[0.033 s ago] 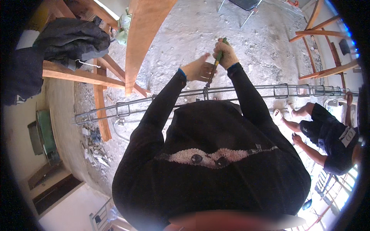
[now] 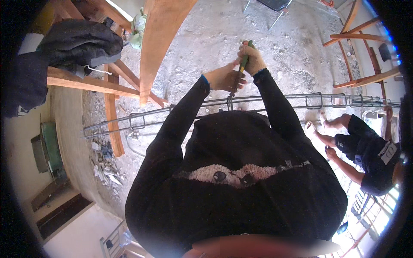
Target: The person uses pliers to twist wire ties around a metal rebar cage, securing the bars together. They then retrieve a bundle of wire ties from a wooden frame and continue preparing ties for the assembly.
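Observation:
My right hand [image 2: 255, 60], in a pale work glove with blue trim, is closed round the green handle of a slim hand tool [image 2: 244, 63]. The tool points down toward me, and its dark narrow end reaches the steel rebar cage [image 2: 269, 98]. Its exact kind is hard to make out. My left hand [image 2: 219, 78], gloved the same way, is at the tool's dark lower part. Its fingers curl behind the shaft, their tips showing on the right side, and its thumb lies near the handle. The cage runs crosswise just in front of my body.
Wooden beams [image 2: 161, 43] stand at left, with dark clothing [image 2: 81, 43] draped over them. Rubble [image 2: 105, 165] lies at lower left. A person [image 2: 365, 146] in dark clothes sits at right beside the cage. Timber frames [image 2: 359, 38] stand far right, and a chair [image 2: 275, 4] is at the top.
My left hand has shifted slightly right, its fingers now curled behind the tool's shaft. The right hand and tool have barely moved. The person at right has moved an arm a little.

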{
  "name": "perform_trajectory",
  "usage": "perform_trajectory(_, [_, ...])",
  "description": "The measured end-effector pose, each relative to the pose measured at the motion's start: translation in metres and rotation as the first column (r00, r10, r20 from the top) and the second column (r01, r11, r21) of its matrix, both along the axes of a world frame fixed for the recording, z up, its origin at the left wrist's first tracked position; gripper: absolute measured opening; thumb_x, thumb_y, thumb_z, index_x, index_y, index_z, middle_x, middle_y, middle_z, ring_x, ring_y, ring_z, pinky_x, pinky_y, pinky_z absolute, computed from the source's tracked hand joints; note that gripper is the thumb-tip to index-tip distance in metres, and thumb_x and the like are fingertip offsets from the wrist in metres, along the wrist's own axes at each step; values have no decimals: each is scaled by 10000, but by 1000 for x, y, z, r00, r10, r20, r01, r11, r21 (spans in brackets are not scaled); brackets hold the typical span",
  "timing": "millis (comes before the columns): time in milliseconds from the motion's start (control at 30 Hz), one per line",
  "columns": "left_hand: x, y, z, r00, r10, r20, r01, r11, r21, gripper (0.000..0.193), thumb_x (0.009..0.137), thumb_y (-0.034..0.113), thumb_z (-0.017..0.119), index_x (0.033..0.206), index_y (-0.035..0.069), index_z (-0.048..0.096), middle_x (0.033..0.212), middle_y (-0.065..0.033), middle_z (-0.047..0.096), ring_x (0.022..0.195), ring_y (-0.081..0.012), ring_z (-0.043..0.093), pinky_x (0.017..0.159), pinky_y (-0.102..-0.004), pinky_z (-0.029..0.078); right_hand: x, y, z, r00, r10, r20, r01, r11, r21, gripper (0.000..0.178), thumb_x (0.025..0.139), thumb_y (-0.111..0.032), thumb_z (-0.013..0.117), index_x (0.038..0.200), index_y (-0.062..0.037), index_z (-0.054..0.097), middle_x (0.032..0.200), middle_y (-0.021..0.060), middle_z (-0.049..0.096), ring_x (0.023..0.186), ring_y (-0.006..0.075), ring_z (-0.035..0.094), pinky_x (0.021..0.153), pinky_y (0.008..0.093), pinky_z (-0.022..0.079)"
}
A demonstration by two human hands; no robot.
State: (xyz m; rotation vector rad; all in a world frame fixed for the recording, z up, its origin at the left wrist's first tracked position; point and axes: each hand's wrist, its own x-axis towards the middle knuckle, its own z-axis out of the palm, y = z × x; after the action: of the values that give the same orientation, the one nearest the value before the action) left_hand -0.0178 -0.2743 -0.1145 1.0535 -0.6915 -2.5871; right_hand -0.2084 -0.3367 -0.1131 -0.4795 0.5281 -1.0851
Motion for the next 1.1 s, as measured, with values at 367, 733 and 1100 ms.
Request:
perform_trajectory(367, [-35,-1,-9,923,180,-340,-143,981,131,186,1052,322,575,927,206,502,680,94,390,572,-41,390,534,-245,349,12,-14,48,859,68,-507,65,969,240,195,945,-184,727,1064,-60,634,856,33,610,692,152,595,664,342,577])
perform_trajectory(733, [-17,2,8,950,273,-153,-269,962,50,342,946,405,671,1046,80,630,880,-7,549,732,-188,552,729,-398,483,20,-17,41,949,314,39,-316,944,99,149,1042,-248,619,1012,-105,591,775,-40,506,649,108,449,625,313,411])
perform_trajectory(1100, [-39,2,7,892,395,-221,-382,919,100,254,1023,288,473,792,202,413,643,77,308,497,-73,285,484,-276,294,28,-17,59,781,162,-603,-104,986,131,516,891,-365,827,1219,-12,642,997,79,701,845,190,670,755,345,551])
